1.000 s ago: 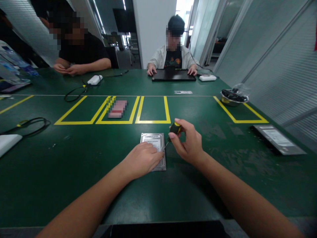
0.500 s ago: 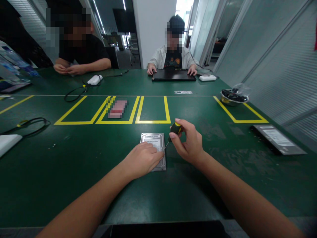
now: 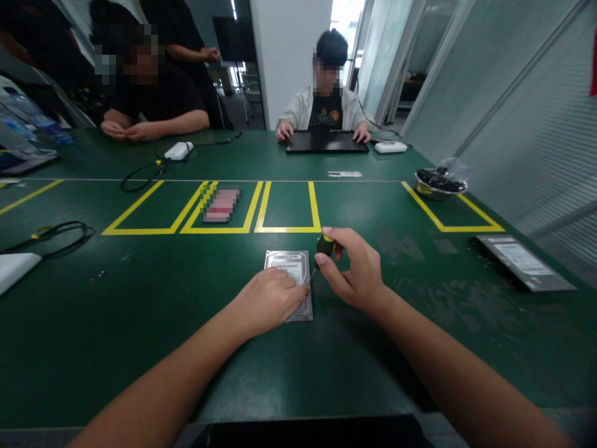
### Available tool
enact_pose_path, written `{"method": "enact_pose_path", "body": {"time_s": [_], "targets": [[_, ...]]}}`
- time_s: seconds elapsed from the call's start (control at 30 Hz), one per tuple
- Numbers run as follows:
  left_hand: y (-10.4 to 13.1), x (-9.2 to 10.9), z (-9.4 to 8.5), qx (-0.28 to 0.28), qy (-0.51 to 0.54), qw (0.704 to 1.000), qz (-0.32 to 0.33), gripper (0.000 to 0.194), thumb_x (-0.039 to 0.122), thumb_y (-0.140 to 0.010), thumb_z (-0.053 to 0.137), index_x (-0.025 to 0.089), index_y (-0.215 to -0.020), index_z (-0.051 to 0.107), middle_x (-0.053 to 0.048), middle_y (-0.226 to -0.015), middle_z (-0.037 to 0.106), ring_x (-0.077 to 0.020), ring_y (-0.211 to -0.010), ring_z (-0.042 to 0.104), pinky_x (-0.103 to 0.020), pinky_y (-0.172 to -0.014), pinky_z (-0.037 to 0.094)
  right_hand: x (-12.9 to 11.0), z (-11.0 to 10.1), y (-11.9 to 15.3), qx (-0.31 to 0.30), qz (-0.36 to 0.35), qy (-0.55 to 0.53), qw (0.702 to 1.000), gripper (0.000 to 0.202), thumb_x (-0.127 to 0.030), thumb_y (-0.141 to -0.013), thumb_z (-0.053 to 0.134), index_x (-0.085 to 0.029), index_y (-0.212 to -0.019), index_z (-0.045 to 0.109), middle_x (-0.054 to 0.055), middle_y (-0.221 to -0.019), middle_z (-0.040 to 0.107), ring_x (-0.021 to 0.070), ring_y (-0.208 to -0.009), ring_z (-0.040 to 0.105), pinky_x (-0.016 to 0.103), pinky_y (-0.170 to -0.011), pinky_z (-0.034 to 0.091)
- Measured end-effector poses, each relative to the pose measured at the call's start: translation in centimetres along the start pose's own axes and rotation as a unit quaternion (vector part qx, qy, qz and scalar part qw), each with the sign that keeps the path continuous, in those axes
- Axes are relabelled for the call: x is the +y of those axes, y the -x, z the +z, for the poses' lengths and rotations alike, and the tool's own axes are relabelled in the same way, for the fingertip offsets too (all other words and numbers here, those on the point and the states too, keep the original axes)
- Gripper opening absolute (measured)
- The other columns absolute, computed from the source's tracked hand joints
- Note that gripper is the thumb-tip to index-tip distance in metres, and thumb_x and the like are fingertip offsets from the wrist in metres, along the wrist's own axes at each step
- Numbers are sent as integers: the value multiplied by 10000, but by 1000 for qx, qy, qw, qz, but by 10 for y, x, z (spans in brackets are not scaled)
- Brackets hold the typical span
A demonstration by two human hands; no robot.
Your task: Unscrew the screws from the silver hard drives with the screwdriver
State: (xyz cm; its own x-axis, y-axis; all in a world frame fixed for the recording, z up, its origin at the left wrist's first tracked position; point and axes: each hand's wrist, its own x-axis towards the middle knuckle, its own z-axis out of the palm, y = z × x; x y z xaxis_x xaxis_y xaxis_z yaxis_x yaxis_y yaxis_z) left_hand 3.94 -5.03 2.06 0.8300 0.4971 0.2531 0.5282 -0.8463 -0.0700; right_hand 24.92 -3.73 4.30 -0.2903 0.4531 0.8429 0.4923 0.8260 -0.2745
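Note:
A silver hard drive [image 3: 303,308] with a white label lies flat on the green table in front of me. My left hand [image 3: 273,297] rests over its middle, fingers curled and pressed together against it, covering much of the label. The index fingertip is at the drive's right side, beside the screwdriver's tip. In my right hand [image 3: 352,267] is a black and yellow screwdriver [image 3: 325,246], gripped by its handle between thumb and fingers. Its thin shaft slants down left to the drive's right edge. Exactly what the tip touches is hidden by my left fingers.
Another hard drive [image 3: 525,261] lies at the right, below a metal bowl [image 3: 441,185] of dark items. Yellow tape [image 3: 289,229] marks boxes on the table; one holds a blurred pinkish object [image 3: 222,205]. Across sit two people, one holding a black panel [image 3: 326,142]. Cables and white adapters [image 3: 179,150] lie left.
My right hand has tilted the screwdriver handle slightly left and down. My left hand and the hard drive have stayed put. Another person has appeared standing at the back left.

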Motion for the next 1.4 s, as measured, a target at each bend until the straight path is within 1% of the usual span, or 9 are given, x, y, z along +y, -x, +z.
{"method": "enact_pose_path", "body": {"time_s": [0.2,0.37,0.5,0.73,0.9,1.0,1.1,1.23,1.4], "targets": [[0,2,-2,3,-12,1000,-2,226,258,-972,480,181,-917,685,-29,-719,649,-200,-713,606,-350,-687,469,-6,-5,-8,-21,-21,-52,998,329,-200,-888,637,-189,-1204,547,80,-1034,625,168,-933,595,302,-736,529],[0,2,-2,9,-16,1000,-4,210,266,-966,500,187,-917,687,-32,-733,656,-204,-727,611,-349,-693,469,-14,-10,-17,-26,-6,-54,998,226,-180,-887,637,-153,-1110,611,79,-976,627,157,-891,599,295,-741,521],[1,2,-1,8,-14,1000,-6,216,261,-971,487,191,-920,685,-22,-701,635,-199,-705,605,-345,-679,464,-21,-17,-29,-55,11,-35,998,135,-199,-903,615,-124,-1010,649,82,-949,640,153,-884,606,285,-765,510],[1,2,-2,-1,-9,1000,-4,209,265,-968,492,189,-924,681,-20,-681,624,-198,-693,604,-343,-670,462,-29,-34,-58,-182,33,34,982,117,-220,-914,605,-127,-916,674,49,-884,649,139,-815,589,254,-726,449],[2,1,-1,3,-8,1000,1,220,269,-974,478,188,-936,679,-17,-683,618,-194,-679,598,-342,-660,462,-43,-50,-84,-307,91,130,938,122,-228,-904,619,-143,-842,681,33,-805,629,150,-755,565,269,-676,381],[3,0,0,2,-5,1000,3,221,271,-974,477,183,-939,677,-18,-684,618,-187,-681,595,-336,-670,462,-49,-54,-93,-349,113,158,917,125,-214,-904,606,-146,-827,678,34,-808,641,154,-758,571,274,-683,369],[3,0,0,1,-4,1000,1,220,267,-972,479,178,-933,676,-22,-691,620,-183,-687,594,-331,-676,462,-49,-55,-96,-362,120,165,909,126,-204,-901,596,-150,-821,678,32,-805,645,153,-748,570,273,-668,359],[2,1,-1,-3,-1,1000,0,218,258,-971,475,186,-947,678,-20,-696,617,-190,-696,596,-339,-678,468,-47,-53,-95,-353,115,165,914,117,-199,-890,610,-156,-806,680,27,-779,643,148,-715,559,271,-640,350],[2,0,-2,-5,4,1000,-1,218,263,-968,477,195,-980,683,-16,-699,617,-201,-693,596,-354,-672,469,-46,-51,-94,-354,70,162,918,154,-179,-914,578,-145,-828,702,55,-807,660,167,-760,587,280,-671,384]]}}
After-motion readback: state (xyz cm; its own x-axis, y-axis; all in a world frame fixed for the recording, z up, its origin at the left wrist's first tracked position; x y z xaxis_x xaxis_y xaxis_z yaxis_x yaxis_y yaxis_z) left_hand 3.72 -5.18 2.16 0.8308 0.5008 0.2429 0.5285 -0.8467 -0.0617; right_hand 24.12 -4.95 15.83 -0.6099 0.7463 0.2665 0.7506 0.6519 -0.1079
